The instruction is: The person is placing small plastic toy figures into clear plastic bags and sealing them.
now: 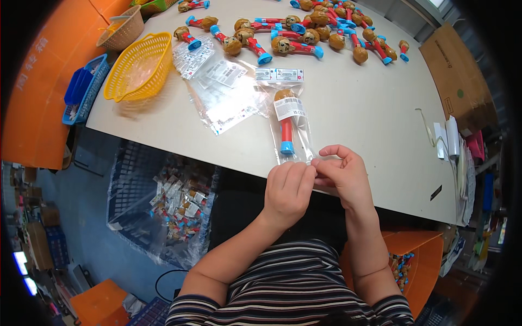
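A clear plastic bag (302,139) lies on the table near its front edge, with a printed header at its far end. Inside it is a toy figure (286,129) with a brown round head, a red stem and a blue foot; a white label covers part of it. My left hand (290,187) has its fingers closed on the near end of the bag. Beside it, my right hand (343,176) pinches the same end at the right corner. The fingertips partly hide that edge. Left of the bag, several flat clear bags (225,98) lie in a fanned pile.
Loose toy figures (296,46) cover the table's far side. A yellow basket (111,89) and a blue basket (101,73) stand at the left. Below the table, a lined blue crate (122,190) holds bagged figures; an orange bin (427,261) holds more. A cardboard box (457,76) stands right.
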`<state>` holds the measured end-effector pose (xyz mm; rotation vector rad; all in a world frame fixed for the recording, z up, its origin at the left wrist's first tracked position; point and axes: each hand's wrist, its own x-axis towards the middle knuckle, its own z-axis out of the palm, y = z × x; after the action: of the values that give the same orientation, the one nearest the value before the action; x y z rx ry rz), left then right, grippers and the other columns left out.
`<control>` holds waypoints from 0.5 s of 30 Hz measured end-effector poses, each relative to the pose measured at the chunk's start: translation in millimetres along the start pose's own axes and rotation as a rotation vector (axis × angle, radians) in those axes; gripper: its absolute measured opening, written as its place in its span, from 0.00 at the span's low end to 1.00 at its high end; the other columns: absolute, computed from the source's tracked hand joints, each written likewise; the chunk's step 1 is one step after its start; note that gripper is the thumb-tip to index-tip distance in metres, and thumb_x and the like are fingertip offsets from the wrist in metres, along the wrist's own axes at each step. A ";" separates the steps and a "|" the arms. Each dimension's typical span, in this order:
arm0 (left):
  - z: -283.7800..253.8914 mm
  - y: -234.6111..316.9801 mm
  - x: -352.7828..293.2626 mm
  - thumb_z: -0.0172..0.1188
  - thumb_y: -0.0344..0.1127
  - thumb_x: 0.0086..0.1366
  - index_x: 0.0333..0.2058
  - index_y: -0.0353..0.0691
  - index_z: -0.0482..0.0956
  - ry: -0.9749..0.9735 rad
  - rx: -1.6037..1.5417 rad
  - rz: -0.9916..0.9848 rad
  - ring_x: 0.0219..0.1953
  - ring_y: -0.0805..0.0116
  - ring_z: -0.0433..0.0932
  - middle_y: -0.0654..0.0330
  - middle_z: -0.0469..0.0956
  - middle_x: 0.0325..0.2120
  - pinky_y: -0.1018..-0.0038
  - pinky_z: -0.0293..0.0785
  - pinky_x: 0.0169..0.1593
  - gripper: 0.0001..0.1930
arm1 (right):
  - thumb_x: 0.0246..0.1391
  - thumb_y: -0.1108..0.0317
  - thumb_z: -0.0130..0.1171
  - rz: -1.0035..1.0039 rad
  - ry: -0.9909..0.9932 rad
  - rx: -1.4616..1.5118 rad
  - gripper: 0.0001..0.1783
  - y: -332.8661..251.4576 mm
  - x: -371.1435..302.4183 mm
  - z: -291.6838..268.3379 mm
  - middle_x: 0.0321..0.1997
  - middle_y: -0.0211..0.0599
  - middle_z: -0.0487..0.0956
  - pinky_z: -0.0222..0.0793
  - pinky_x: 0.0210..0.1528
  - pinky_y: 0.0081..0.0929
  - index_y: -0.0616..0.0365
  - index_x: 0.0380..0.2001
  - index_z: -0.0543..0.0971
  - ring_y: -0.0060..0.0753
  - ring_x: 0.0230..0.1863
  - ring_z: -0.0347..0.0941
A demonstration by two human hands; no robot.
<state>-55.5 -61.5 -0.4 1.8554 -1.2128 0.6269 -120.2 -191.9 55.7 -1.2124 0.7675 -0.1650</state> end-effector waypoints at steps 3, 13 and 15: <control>3.1 -0.8 1.4 0.64 0.22 0.50 0.40 0.34 0.77 -0.014 -0.008 -0.018 0.38 0.54 0.75 0.55 0.74 0.34 0.63 0.71 0.43 0.16 | 0.54 0.76 0.64 -0.027 0.002 0.009 0.14 1.0 -0.2 0.3 0.27 0.40 0.83 0.79 0.31 0.17 0.64 0.40 0.72 0.24 0.27 0.81; -4.3 -10.4 7.7 0.61 0.23 0.54 0.37 0.36 0.74 -0.102 -0.261 -0.133 0.37 0.53 0.73 0.54 0.73 0.32 0.62 0.69 0.43 0.10 | 0.54 0.80 0.63 -0.074 0.003 0.127 0.10 9.1 7.8 1.0 0.28 0.41 0.82 0.82 0.31 0.18 0.61 0.33 0.70 0.26 0.29 0.82; -10.4 -11.6 10.1 0.61 0.23 0.55 0.36 0.36 0.74 -0.107 -0.317 -0.179 0.37 0.52 0.72 0.53 0.73 0.32 0.63 0.69 0.43 0.10 | 0.54 0.80 0.62 -0.080 -0.004 0.118 0.10 7.8 7.5 3.7 0.28 0.41 0.82 0.82 0.31 0.19 0.61 0.32 0.70 0.26 0.29 0.82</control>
<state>-40.5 -55.5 8.8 1.7186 -1.1249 0.2239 -114.5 -189.8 46.0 -1.1312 0.6964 -0.2703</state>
